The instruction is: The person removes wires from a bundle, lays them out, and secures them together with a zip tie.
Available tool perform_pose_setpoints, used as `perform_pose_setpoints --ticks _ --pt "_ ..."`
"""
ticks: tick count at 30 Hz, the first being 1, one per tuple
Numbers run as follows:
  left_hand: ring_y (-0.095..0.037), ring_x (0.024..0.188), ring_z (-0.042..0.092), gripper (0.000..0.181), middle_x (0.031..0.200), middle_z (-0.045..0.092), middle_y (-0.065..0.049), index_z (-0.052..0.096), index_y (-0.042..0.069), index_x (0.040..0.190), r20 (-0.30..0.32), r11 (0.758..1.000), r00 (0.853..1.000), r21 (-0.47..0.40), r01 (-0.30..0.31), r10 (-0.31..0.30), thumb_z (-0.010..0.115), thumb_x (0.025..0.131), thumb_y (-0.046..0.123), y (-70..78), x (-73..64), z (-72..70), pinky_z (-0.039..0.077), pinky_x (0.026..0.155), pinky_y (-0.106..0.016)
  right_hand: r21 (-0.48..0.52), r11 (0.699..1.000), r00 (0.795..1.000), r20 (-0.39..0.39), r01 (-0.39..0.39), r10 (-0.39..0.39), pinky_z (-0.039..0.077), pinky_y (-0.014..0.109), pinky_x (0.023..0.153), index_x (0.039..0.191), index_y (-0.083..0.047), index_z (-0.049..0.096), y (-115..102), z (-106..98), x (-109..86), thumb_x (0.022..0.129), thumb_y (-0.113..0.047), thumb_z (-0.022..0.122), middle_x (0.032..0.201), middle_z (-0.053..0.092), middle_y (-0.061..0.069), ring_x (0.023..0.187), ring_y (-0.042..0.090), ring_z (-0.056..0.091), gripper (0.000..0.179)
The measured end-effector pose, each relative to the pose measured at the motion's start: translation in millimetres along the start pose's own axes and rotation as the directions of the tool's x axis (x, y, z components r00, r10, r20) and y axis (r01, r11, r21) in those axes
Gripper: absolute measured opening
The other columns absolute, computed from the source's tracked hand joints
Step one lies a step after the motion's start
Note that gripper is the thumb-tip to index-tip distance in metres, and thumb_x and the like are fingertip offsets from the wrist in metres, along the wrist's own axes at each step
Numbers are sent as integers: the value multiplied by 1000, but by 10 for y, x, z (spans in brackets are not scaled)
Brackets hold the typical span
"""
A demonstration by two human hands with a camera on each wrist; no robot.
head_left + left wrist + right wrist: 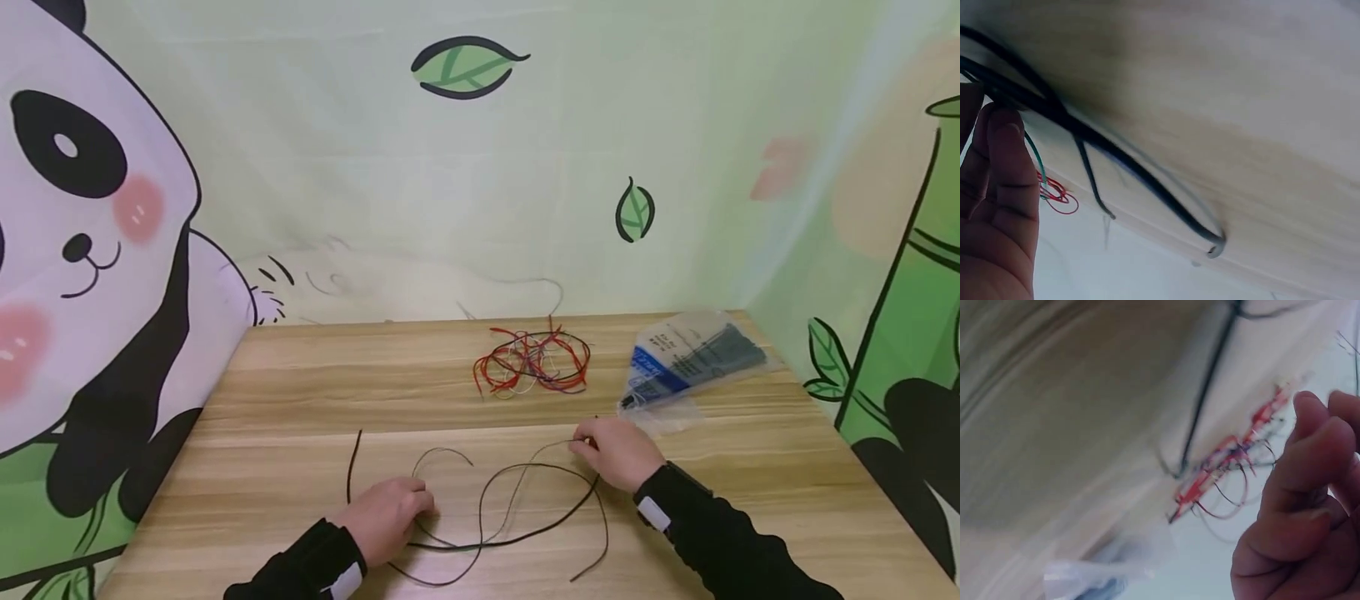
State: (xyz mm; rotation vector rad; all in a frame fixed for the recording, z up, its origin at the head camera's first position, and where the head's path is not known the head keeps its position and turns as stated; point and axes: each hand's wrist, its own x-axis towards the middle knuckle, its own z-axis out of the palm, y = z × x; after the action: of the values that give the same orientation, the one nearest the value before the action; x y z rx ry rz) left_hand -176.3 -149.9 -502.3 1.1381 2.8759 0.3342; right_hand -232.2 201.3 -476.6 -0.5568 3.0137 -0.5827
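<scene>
Two-handed handling of loose wires. On a wood-grained table [285,467], three strands cross one another between and around the hands: a thick black cable [543,527], a thinner looped black cord [540,464] and a fine grey-green wire [442,449]. The left hand [386,517], low over the table, has its grip closed to a pinch, apparently on the fine wire; the thicker strands pass close by its fingertips, and whether it bears on them too cannot be told. The right hand [615,454] has its grip drawn to a narrow pinch on the fine wire, near the far end of the thick cable. The fine wire's free tip curves beyond the left hand. Behind lie a tangled bundle of red, dark and pale wires [534,360] and a clear plastic bag with a blue label [660,358], both apart from the hands.

Handling note: good practice here would be to draw the fine wire gently, the left grip steadying it while the right guides its length clear of the crossing. The thick cable is likely stiff and may spring; lifting one strand at a time should prevent the loops from tightening or kinking.
</scene>
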Motion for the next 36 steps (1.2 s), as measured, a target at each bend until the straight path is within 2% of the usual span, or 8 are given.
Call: perform_pose_setpoints --ticks 6,11,16,20,23,27,32,36 --pt "-5 77 61 15 83 63 5 70 16 83 -29 1000 1000 -7 8 -8 76 84 3 -30 -21 18 54 70 -25 77 997 1000 -21 -7 8 35 25 60 88 -11 76 38 -238 -91 99 -23 62 67 57 -5 60 8 45 22" --pt "-6 75 62 7 87 60 5 69 14 90 10 999 999 26 33 -33 73 90 8 -22 -15 34 55 67 -24 95 994 998 -23 -55 57 33 28 63 88 -10 75 72 -363 -151 101 -23 61 72 54 -2 68 13 45 24" --pt "-7 73 63 15 91 64 2 59 12 96 21 998 998 45 53 -54 66 92 0 -28 -84 -68 53 64 -25 91 996 1000 -21 -12 14 34 27 63 83 -11 75 107 -405 -189 98 -21 64 75 58 -1 69 12 48 21" --pt "-6 74 63 21 87 68 3 61 13 93 -50 999 999 37 -1 3 71 86 -4 -71 -212 -215 53 65 -24 81 995 997 51 51 -55 39 22 61 81 -12 73 137 -363 -193 94 -15 69 71 58 -7 66 5 47 15" --pt "-1 71 57 17 81 65 7 66 16 86 -48 999 998 32 -28 29 77 84 4 -104 -325 -267 51 63 -23 105 990 989 110 91 -102 42 21 63 88 -13 75 123 -264 -198 91 -12 72 75 63 -9 68 1 49 4" --pt "2 69 50 15 78 60 11 67 19 80 2 1000 1000 19 -4 4 78 84 10 -128 -468 -230 48 62 -22 116 986 977 160 120 -138 42 21 63 84 -14 71 61 -95 -179 86 -12 77 73 60 -10 66 0 47 6" --pt "5 67 44 13 79 57 11 68 20 79 -21 999 1000 -45 -15 14 78 85 14 -132 -532 -177 44 60 -18 111 986 972 184 127 -146 44 22 65 85 -16 71 13 4 -144 85 -13 78 75 61 -10 68 0 50 8" --pt "6 67 42 11 80 57 11 69 20 80 -61 997 998 -75 -21 16 77 87 19 -137 -536 -155 41 60 -16 139 985 977 172 104 -127 45 23 67 93 -13 72 20 -32 -137 91 -14 72 81 63 -8 73 2 53 2"
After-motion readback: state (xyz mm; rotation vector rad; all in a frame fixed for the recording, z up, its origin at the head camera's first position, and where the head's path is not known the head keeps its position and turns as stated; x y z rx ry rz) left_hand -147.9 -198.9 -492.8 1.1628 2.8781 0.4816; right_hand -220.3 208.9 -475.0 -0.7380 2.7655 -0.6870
